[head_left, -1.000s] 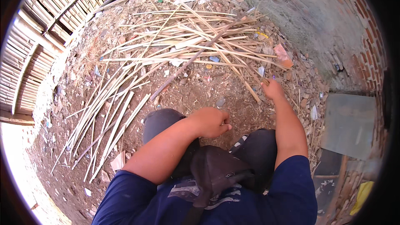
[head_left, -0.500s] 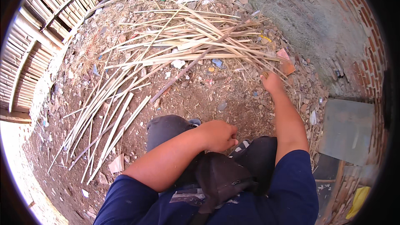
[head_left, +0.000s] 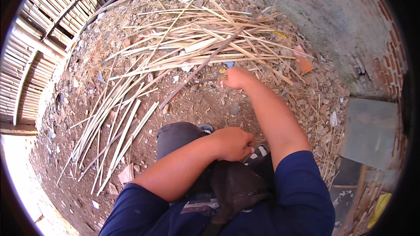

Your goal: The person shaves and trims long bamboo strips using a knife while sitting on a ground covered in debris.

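Note:
My right hand [head_left: 238,78] is closed round the short brownish handle of a knife [head_left: 206,80]. Its narrow dark blade points left, just in front of the near edge of a heap of pale split bamboo strips [head_left: 199,46]. A long, darker stick [head_left: 201,67] lies slantwise over the heap, its near end on bare soil. Close to my body, my left hand [head_left: 235,143] hangs with curled fingers over my bent legs, beside a sandalled foot [head_left: 258,154]. Whatever may be inside those fingers is hidden.
More bamboo strips [head_left: 118,135] fan toward the lower left. Broken tile [head_left: 302,60] and rubble lie right of the heap, before a brick wall [head_left: 323,22]. A bamboo slat wall [head_left: 33,57] stands left; a grey panel [head_left: 369,133] leans at right. Litter dots the far ground.
My right hand has swung left from the heap's right end, and the knife blade now shows. Some strips at the right have spread apart. My left hand stays by my legs.

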Motion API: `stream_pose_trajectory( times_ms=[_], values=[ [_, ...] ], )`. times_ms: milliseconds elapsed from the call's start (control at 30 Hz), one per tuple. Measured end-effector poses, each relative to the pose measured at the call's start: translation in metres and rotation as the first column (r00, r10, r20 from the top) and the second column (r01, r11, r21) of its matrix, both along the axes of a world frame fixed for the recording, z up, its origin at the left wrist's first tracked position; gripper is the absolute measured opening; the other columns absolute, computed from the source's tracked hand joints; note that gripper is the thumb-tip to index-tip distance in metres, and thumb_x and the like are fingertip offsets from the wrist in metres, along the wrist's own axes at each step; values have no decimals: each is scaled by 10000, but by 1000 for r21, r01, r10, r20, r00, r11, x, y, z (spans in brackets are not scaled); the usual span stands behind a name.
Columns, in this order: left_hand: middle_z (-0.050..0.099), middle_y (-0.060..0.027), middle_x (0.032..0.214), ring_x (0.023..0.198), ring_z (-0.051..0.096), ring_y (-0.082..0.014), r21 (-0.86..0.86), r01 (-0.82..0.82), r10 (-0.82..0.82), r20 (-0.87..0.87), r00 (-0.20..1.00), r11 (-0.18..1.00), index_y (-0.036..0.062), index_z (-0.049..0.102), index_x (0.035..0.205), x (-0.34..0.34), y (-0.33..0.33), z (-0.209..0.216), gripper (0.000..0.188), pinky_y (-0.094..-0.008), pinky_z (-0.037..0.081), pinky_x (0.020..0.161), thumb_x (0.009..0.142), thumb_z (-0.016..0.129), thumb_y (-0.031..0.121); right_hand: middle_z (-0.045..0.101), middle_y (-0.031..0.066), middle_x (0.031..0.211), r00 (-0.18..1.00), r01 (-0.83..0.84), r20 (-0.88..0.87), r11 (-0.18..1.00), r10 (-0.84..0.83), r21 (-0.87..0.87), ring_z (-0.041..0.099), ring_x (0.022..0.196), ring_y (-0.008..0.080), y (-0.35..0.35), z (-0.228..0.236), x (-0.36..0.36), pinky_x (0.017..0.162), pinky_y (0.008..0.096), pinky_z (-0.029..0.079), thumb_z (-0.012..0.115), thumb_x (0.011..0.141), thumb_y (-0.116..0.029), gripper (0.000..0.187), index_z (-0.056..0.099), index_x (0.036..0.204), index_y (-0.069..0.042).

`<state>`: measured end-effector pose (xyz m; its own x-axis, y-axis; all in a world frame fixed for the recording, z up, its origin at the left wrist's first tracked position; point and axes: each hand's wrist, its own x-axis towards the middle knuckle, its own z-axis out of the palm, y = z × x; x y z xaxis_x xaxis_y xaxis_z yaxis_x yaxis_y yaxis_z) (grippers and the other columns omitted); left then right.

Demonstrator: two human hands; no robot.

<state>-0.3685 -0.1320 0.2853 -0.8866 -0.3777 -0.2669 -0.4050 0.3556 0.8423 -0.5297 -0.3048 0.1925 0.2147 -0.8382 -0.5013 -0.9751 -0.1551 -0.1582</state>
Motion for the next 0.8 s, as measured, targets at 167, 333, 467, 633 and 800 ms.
stream_pose_trajectory(
  times_ms=[167,333,467,633,800],
  values=[
    [703,-231,878,907,683,-426,-6,-18,18,21,1000,1000,57,680,1076,7,-2,1,318,-513,520,828,961,594,341,723,193,1095,899,353,337,918,-279,-181,683,1053,348,-14,24,32,888,474,540,643,908,-424,456,678,1175,-56],
    [706,-223,877,906,685,-423,0,-1,1,22,1000,1000,58,680,1079,7,-4,4,318,-509,523,832,957,594,339,722,207,1064,972,171,181,980,-151,-98,685,1002,366,-32,35,0,866,453,531,682,887,-441,457,720,1110,-45],
    [706,-222,873,905,686,-423,-12,10,-11,-34,999,1000,66,679,1087,2,-3,-2,312,-514,521,835,956,592,334,725,200,1082,997,4,-74,990,7,139,689,1018,355,-35,9,-19,892,446,528,716,857,-482,495,745,1085,-43],
    [708,-229,889,913,686,-424,-19,-24,24,0,1000,1000,72,676,1110,12,-5,1,321,-517,522,839,957,589,341,717,195,1130,963,265,-8,948,-270,-175,679,1052,370,-24,3,-10,923,461,524,681,902,-480,518,707,1187,-48],
    [711,-234,916,932,684,-426,-34,-16,18,63,998,999,70,681,1105,9,-6,0,331,-523,521,842,956,585,350,704,210,1149,884,435,277,880,-376,-192,675,1080,364,-26,17,-34,925,457,523,656,933,-448,501,667,1232,-46]
  ],
)
